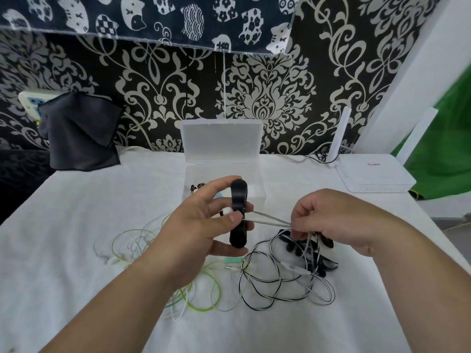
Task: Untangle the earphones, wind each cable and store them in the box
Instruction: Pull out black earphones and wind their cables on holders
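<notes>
Head, cable (270, 220) between left hand (201, 225), right hand (331, 220)

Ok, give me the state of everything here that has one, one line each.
Clear plastic box: lid open, standing upright.
Black cable winder: upright, gripped by left hand.
Grey-looking cable: taut from winder to right hand, which pinches it.
Black-and-white cable: loose, unwound, on the table.
Green and white cables: loose, tangled, on the table.
Spare black winders: lying unused under the right hand.
</notes>
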### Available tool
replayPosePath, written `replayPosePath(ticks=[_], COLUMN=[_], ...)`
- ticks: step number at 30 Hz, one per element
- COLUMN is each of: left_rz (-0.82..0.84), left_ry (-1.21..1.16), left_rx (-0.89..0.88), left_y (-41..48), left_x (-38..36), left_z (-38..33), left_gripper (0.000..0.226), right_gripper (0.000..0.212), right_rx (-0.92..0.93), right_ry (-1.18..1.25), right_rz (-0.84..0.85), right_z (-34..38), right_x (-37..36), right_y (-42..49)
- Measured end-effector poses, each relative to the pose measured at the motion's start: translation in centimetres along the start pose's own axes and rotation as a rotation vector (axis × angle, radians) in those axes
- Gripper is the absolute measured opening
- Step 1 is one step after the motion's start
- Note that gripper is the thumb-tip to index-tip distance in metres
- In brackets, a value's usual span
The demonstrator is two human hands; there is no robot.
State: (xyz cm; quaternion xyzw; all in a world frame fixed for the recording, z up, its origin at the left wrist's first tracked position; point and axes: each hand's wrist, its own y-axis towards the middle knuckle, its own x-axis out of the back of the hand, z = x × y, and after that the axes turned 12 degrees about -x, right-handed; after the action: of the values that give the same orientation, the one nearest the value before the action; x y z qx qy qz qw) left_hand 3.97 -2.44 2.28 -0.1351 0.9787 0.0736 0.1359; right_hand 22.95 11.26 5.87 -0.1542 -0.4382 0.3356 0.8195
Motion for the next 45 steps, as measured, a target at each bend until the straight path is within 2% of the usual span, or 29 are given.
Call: replayPosePath(ticks=[4, 9, 11, 14, 16, 19, 23, 28, 36, 41, 45], left_rz=[0.041, 0.060, 0.067, 0.066, 0.061, 0.023, -0.051, -0.063, -0.062, -0.013, -0.018], left_ry=[0.032, 0.057, 0.068, 0.090, 0.101, 0.102, 0.089, 0.154, 0.054, -0.050, -0.089], left_rx=[0.014, 0.022, 0.023, 0.012, 0.004, 0.004, -0.025, -0.076, -0.022, 0.044, 0.076], left_y=[-0.1, -0.1, -0.1, -0.1, -0.2, -0.2, -0.1, -0.1, -0.3, -0.2, -0.1], left_x=[-0.4, -0.5, -0.5, -0.6, -0.6, -0.6, -0.6, -0.8, -0.5, -0.2, -0.3], left_z=[-0.1, -0.3, -0.4, -0.5, -0.4, -0.3, -0.2, -0.2, -0.4, -0.5, -0.7], left_gripper=[0.048, 0.048, 0.048, 0.049, 0.050, 0.050, 0.036, 0.024, 0.027, 0.041, 0.037], right_gripper=[0.011, 0.043, 0.056, 0.047, 0.040, 0.034, 0.026, 0.022, 0.016, 0.015, 0.015], right_rx=[-0.019, 0.074, 0.141, 0.226, 0.229, 0.207, 0.234, 0.238, 0.251, 0.242, 0.239], right_ry=[0.002, -0.026, 0.066, 0.130, 0.083, 0.140, 0.244, 0.357, 0.432, 0.429, 0.460], right_rz=[0.086, 0.170, 0.258, 0.335, 0.226, 0.111, 0.124, 0.127, 0.053, 0.021, 0.041], right_z=[0.7, 0.8, 0.8, 1.2, 1.7, 2.3, 2.9, 2.9, 2.9, 2.9, 3.1], right_x=[-0.8, -1.0, -1.0, -1.4, -2.1, -3.0, -3.4, -4.6, -4.2, -4.3, -4.3], right_y=[-0.1, 0.0, -0.1, -0.4, -0.4, -0.5, -0.9, -0.4, -0.5, -0.5, -0.7])
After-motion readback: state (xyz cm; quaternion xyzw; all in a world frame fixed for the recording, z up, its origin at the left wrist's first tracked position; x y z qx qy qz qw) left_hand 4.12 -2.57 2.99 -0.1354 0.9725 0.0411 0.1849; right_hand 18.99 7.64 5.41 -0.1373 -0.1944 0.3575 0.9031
